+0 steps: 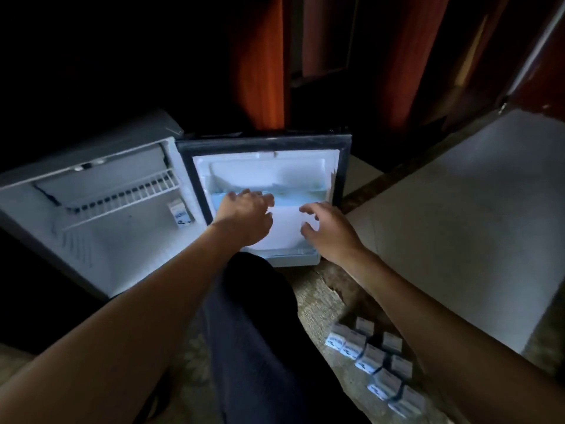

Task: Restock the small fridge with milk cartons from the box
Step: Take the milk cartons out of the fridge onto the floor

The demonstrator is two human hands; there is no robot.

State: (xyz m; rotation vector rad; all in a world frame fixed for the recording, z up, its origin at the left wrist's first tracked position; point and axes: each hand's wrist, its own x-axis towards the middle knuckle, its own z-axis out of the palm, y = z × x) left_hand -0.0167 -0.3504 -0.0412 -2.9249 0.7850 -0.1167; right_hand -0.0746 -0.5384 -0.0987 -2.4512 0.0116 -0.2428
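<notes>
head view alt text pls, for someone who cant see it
A person's left grip and right grip, both empty, reach to the inner side of the open door of a small fridge. One milk carton stands inside under a wire shelf; more cartons sit in rows on the carpet at lower right.

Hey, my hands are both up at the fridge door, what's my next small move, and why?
Probably lower the right hand to the floor cartons and grip one. It and the left hand look empty, only one carton stands inside the fridge, and the rest wait beside your right arm.
</notes>
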